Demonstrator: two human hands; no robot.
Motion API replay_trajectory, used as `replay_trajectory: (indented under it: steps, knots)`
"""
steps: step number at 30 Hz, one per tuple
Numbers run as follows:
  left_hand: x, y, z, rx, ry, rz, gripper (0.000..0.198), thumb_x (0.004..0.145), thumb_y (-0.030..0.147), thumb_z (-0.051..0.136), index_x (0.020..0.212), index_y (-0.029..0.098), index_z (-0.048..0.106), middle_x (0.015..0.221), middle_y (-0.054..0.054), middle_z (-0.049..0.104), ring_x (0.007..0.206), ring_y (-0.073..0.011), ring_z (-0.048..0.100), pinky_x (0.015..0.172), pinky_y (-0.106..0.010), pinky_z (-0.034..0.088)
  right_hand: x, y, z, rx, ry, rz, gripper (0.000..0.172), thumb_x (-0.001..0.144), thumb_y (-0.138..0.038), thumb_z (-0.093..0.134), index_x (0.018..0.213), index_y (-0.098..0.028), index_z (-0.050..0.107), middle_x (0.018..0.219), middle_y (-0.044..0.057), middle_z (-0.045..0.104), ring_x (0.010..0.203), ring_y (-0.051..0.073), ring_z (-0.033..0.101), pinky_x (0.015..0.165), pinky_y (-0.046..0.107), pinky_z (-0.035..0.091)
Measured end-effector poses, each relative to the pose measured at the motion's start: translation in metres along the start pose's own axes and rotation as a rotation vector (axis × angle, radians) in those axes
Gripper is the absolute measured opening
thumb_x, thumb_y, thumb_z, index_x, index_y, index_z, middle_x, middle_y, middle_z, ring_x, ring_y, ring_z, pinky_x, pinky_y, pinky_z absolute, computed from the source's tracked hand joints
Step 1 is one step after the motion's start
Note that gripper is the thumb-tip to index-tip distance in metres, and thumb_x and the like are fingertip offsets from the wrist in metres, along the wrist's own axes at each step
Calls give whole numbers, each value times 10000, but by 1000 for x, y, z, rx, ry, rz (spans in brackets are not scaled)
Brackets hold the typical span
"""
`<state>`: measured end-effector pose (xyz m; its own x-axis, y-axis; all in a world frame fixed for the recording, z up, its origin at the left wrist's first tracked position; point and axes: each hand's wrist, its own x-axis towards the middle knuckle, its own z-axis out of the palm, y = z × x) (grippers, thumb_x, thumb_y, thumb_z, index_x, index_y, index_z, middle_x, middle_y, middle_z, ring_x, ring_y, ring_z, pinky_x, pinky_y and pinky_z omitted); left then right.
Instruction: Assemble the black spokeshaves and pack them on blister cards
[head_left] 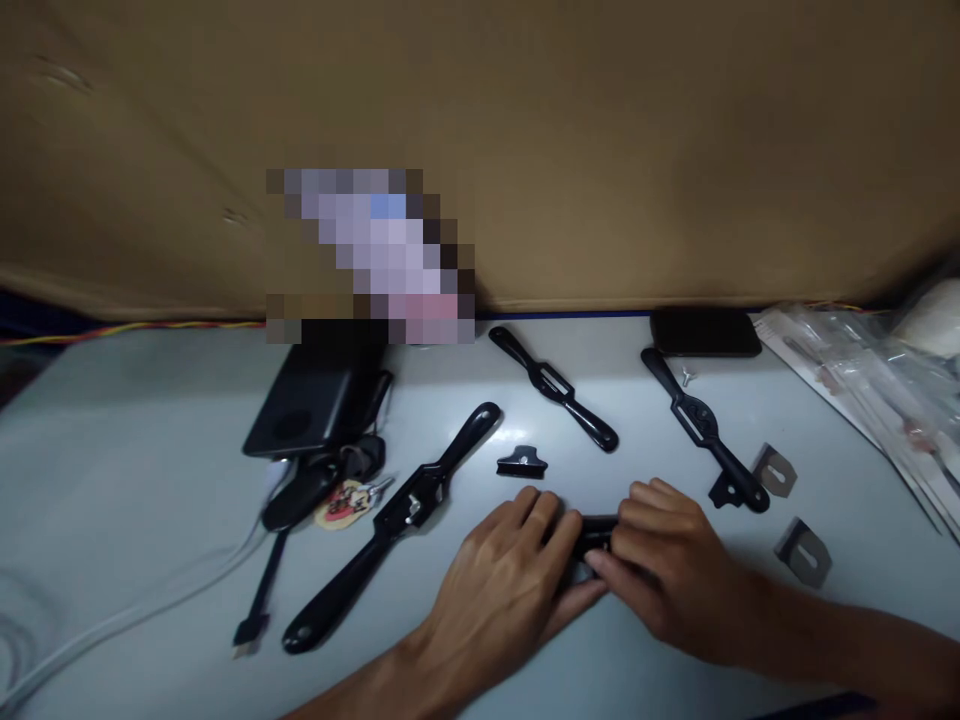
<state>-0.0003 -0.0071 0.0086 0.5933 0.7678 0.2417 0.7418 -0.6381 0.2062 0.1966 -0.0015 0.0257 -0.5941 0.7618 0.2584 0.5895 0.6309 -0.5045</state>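
Two hands: L hand [510, 570] & R hand [667, 560] both grasping blk bar [598, 526], mostly hidden by fingers.
Bar's spot: between hands, front part of counter [187, 420].
Blk tools: 1st tool [390, 522] left of L hand, w/ screw mid-frame; 2nd tool [553, 386] beyond hands; 3rd tool [703, 425] beyond R hand.
Blk plate [523, 462]: just beyond L hand.
Slotted blades: upper blade [777, 470] & lower blade [806, 555], right of R hand.

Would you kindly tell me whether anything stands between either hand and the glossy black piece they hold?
Nothing visible does: the left hand and right hand both grip the glossy black piece, partly hiding it. The small black winged plate lies beyond the left hand, not between.
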Motion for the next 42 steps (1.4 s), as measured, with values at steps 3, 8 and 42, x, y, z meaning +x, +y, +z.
replay_trajectory:
  steps: [3, 8, 42]
  knots:
    - [-2, 0, 0, 12, -20, -7, 341, 879, 505, 634, 877, 176, 545, 824, -69, 589, 705, -249, 567, 552, -365, 513, 0, 10, -18, 135, -104, -21, 221, 987, -251, 507, 807, -164, 601, 741, 7, 538, 709, 147, 464, 651, 294, 358]
    - [-2, -1, 0, 19, -2, 13, 375, 920, 537, 564, 858, 167, 559, 823, -77, 597, 715, -251, 567, 556, -356, 503, -3, 13, -22, -31, -236, -123, 173, 1012, -265, 491, 924, -184, 616, 814, 19, 549, 761, 168, 476, 697, 308, 387]
    - [-5, -2, 2, 17, 68, 46, 403, 997, 505, 442, 874, 159, 608, 837, -82, 629, 697, -209, 566, 587, -337, 502, -12, 25, -31, -325, -285, -86, 113, 974, -198, 503, 889, -188, 577, 874, 40, 569, 826, 202, 525, 817, 363, 449]
